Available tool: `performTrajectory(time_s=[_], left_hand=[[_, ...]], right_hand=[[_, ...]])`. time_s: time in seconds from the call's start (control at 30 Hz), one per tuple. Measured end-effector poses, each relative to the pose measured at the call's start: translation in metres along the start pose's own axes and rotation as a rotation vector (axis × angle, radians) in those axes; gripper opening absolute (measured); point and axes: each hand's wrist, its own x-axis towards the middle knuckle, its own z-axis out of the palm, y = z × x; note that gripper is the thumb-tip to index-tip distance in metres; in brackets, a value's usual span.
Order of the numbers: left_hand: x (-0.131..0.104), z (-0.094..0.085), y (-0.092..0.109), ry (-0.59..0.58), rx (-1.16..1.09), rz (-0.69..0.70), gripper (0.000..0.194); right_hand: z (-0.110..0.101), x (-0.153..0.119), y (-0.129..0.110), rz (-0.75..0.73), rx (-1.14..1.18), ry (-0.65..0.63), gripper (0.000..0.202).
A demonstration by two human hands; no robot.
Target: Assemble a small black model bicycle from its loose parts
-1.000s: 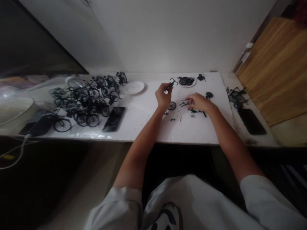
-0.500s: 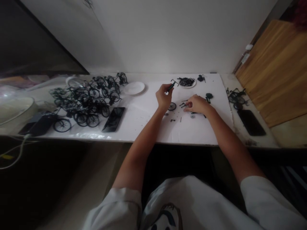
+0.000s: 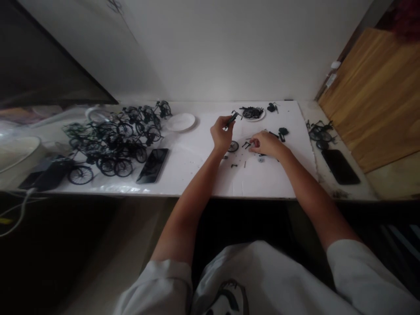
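Note:
My left hand [image 3: 222,133] is raised over the white board, its thumb and fingers closed on a small dark model bicycle frame [image 3: 232,118] with handlebars at its upper end. To the right, my right hand [image 3: 265,143] is low over the board with thumb and fingertips pinched together; whatever they hold, if anything, is too small to make out. Just left of those fingertips lies a small black forked part [image 3: 246,144]. Between the hands rests a small spoked wheel [image 3: 233,146]. Tiny loose parts are scattered nearer me, among them a short black piece [image 3: 234,166].
Several dark model bicycles [image 3: 123,127] crowd the left side, beside a phone [image 3: 152,165] and a white plate [image 3: 181,122]. Another plate at the back holds black parts [image 3: 252,113]. On the right are a second phone [image 3: 340,167], more bicycle parts [image 3: 320,132] and a wooden panel [image 3: 374,100].
The whole view has shifted slightly. The frame in my left hand is tilted a little differently, and my right hand stays low among the small parts.

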Motion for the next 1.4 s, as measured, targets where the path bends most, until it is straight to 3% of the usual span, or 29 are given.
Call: performTrajectory(time_s=[0.3,0.7,0.87,1.17,1.4], left_hand=[[-0.001,0.0,0.003,0.0,-0.019,0.007,0.011],[-0.001,0.001,0.003,-0.007,-0.031,0.01,0.011],[-0.001,0.002,-0.001,-0.003,-0.021,0.019,0.012],[0.005,0.011,-0.015,0.023,-0.226,-0.161,0.029],[0.008,0.01,-0.021,-0.088,-0.55,-0.476,0.037]], right_hand=[[-0.004,0.0,-0.009,0.128,-0.11,-0.018,0.029],[0.007,0.004,0.002,-0.051,-0.009,-0.065,0.016],[0.007,0.002,-0.005,-0.029,0.016,-0.067,0.014],[0.013,0.001,-0.015,-0.011,-0.033,-0.043,0.012],[0.018,0.004,-0.015,-0.135,0.191,0.224,0.008]])
